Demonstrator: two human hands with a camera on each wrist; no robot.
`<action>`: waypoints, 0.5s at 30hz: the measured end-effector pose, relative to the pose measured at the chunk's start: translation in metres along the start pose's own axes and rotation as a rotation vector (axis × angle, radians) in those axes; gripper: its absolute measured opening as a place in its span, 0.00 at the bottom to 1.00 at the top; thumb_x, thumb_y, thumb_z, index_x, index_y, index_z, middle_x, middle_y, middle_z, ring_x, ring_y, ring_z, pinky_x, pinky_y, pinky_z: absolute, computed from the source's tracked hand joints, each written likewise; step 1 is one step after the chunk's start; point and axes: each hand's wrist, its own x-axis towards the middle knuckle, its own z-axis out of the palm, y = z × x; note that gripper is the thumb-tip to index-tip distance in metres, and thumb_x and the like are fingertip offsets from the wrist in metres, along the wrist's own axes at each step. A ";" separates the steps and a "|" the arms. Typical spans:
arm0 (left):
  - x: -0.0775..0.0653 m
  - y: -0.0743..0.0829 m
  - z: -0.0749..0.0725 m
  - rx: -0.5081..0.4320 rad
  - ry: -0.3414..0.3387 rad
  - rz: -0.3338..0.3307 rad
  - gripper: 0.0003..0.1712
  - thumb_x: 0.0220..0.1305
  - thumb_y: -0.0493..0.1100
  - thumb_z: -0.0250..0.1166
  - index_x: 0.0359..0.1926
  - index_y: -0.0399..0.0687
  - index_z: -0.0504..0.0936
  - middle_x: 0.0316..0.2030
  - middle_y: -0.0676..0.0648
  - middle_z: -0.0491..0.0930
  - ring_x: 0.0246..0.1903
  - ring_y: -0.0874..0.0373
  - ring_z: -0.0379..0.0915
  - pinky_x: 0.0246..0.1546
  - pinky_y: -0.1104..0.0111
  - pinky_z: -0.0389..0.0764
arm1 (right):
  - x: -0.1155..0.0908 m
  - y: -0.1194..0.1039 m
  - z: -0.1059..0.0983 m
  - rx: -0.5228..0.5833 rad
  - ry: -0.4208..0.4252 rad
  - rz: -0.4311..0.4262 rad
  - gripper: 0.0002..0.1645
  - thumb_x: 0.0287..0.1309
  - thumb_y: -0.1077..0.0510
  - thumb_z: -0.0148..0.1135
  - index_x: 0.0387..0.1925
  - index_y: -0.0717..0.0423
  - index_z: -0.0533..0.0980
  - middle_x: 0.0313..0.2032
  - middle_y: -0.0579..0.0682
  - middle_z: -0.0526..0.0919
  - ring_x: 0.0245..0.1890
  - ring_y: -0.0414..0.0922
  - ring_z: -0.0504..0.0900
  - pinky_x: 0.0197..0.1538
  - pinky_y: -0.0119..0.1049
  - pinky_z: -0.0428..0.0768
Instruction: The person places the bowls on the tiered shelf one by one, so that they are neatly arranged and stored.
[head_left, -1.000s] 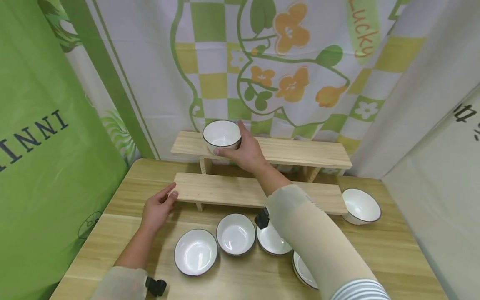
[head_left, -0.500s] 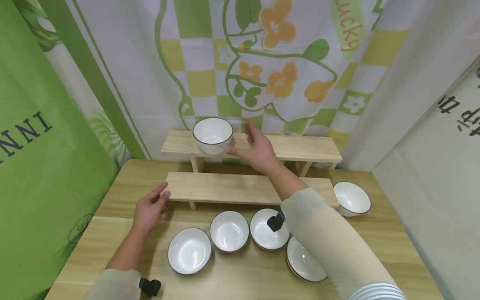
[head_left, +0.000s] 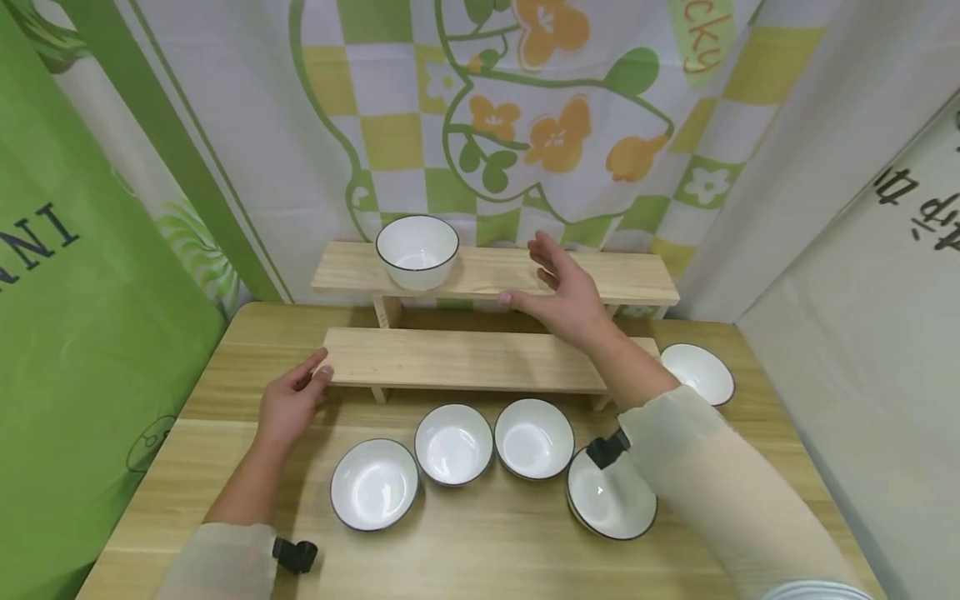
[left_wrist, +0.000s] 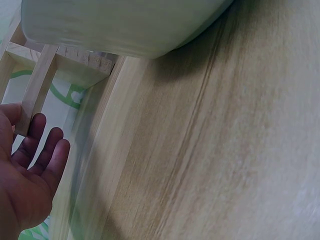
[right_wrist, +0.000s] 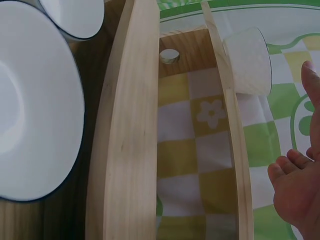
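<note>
My left hand [head_left: 288,404] pinches the left end of the lower board of a two-tier wooden shelf [head_left: 465,358]; thumb and fingers lie on either side of the board in the left wrist view. On the upper board, near its left end, stands a white dark-rimmed bowl [head_left: 417,254], upright. My right hand [head_left: 566,296] is over the upper board, to the right of that bowl and apart from it, fingers spread and holding nothing. In the right wrist view the same bowl [right_wrist: 247,62] sits beyond the hand's fingers.
In front of the shelf, white bowls stand in a curve: a left bowl [head_left: 375,485], two middle bowls [head_left: 453,446] and a stacked pair [head_left: 611,496]. Another bowl [head_left: 697,373] is at the shelf's right end. A patterned curtain [head_left: 525,167] hangs behind.
My right hand has let go of the bowl on the upper board and moved away to the right. The bowl stays there. My left hand keeps its place at the lower board's end.
</note>
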 end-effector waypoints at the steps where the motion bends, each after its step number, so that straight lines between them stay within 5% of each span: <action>1: 0.000 0.000 0.000 -0.001 0.001 0.001 0.32 0.72 0.59 0.66 0.71 0.56 0.76 0.58 0.35 0.82 0.43 0.60 0.85 0.45 0.73 0.86 | -0.003 0.001 -0.002 0.004 0.001 0.002 0.66 0.54 0.47 0.82 0.83 0.50 0.50 0.77 0.49 0.63 0.76 0.44 0.61 0.76 0.35 0.64; 9: 0.000 0.002 -0.001 -0.013 0.024 0.009 0.32 0.70 0.59 0.69 0.69 0.54 0.79 0.45 0.50 0.87 0.39 0.61 0.84 0.44 0.73 0.87 | -0.019 0.010 -0.017 -0.012 -0.001 -0.002 0.65 0.55 0.47 0.81 0.83 0.49 0.50 0.77 0.46 0.63 0.77 0.44 0.61 0.77 0.39 0.64; 15: -0.001 0.003 0.001 -0.010 0.016 0.004 0.31 0.71 0.59 0.68 0.70 0.54 0.78 0.55 0.38 0.84 0.41 0.62 0.85 0.45 0.73 0.86 | -0.031 0.011 -0.025 -0.005 0.002 -0.006 0.64 0.57 0.50 0.80 0.83 0.48 0.48 0.78 0.47 0.61 0.77 0.44 0.60 0.77 0.39 0.64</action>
